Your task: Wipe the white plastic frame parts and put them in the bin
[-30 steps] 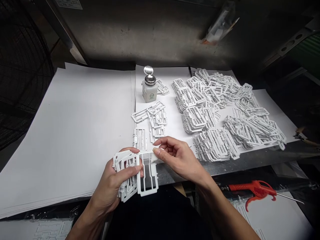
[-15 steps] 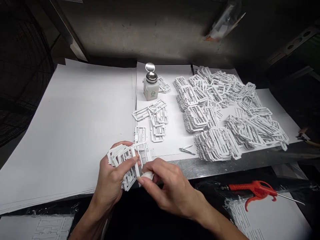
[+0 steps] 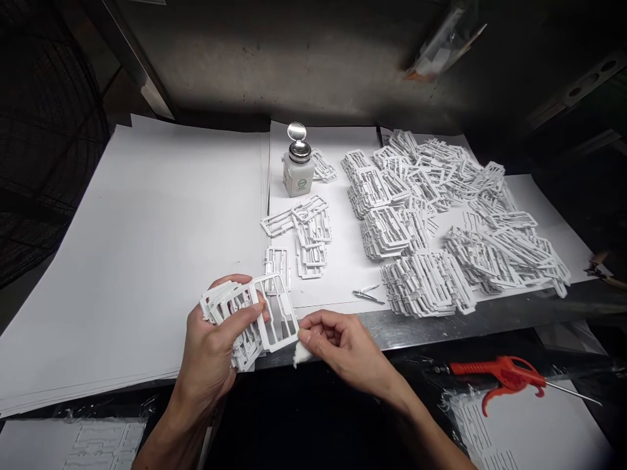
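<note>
Fingers (image 3: 313, 334) of the right hand (image 3: 345, 346) are pressed together on a wad of white cotton (image 3: 302, 356), just beside the lower corner of a white plastic sprue frame (image 3: 289, 307). Whether they touch, I can't tell. That frame juts from a stack of sprue frames (image 3: 230, 320) clamped in the left hand (image 3: 210, 349), whose thumb lies across the front; its other fingers are mostly hidden behind the stack.

Both hands hover over the front edge of a steel bench (image 3: 416, 329), spread with large white paper sheets (image 3: 147, 248). Heaped sprue piles (image 3: 416, 209) cover the right side, near a pump dispenser bottle (image 3: 298, 176) with its metal lid flipped up, and small nippers (image 3: 367, 295). Below the bench lies a red air blow gun (image 3: 499, 372). A dark wire fan guard (image 3: 49, 130) sits at left, a dented metal wall (image 3: 269, 59) behind. A bag (image 3: 445, 46) on that wall is cut off and hard to make out.
</note>
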A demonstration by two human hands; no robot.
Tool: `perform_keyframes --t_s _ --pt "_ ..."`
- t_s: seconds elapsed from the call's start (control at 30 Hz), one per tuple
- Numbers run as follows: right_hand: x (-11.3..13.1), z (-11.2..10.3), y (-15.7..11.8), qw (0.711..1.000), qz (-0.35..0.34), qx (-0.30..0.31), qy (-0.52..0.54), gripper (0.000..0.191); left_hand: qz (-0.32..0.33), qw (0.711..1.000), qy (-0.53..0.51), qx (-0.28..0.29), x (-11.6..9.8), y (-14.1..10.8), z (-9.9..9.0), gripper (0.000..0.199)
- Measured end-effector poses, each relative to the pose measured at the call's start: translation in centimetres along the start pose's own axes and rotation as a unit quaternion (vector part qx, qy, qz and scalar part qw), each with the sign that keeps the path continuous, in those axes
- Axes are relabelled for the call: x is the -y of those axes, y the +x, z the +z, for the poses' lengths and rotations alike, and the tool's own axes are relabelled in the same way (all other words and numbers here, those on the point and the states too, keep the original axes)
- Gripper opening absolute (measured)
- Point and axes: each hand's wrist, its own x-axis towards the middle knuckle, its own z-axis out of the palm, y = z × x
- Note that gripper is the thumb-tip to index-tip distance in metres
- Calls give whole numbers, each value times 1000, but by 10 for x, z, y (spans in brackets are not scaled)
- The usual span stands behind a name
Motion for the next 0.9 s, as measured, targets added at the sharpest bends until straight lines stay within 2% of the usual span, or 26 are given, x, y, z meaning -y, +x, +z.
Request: perform_keyframes --t_s 0.17,0.3,0.4,0.47,0.53,0.6,0.67,0.7,0.77,0.83,0.9 --pt "3 1 2 994 12 55 94 30 -2 1000 1 2 0 -1 2 41" --pt "5 1 4 993 8 58 102 31 -3 1000 -1 3 0 -1 2 42" --pt "7 0 3 997 -11 37 64 29 5 1000 16 -2 1 -1 2 42" --pt "10 0 1 999 -41 3 -32 24 22 998 54 -12 2 1 1 42" --pt "16 1 -1 976 -103 -41 -189 18 36 995 88 -15 5 2 2 43" --pt "22 6 -4 920 -174 -62 -345 14 35 995 90 -3 7 3 4 46" --pt "28 12 -6 871 -219 -44 -438 17 19 998 59 10 8 4 6 49" --pt "31 14 -7 861 -227 -24 -454 18 4 999 33 18 9 4 7 49" --pt "34 17 -9 873 -231 16 -430 14 -43 997 -40 49 9 5 6 43" --pt "37 15 -11 907 -220 42 -358 8 -103 982 -128 90 10 8 2 38" --pt "38 10 -12 938 -198 39 -283 11 -146 961 -203 117 11 10 -3 38"
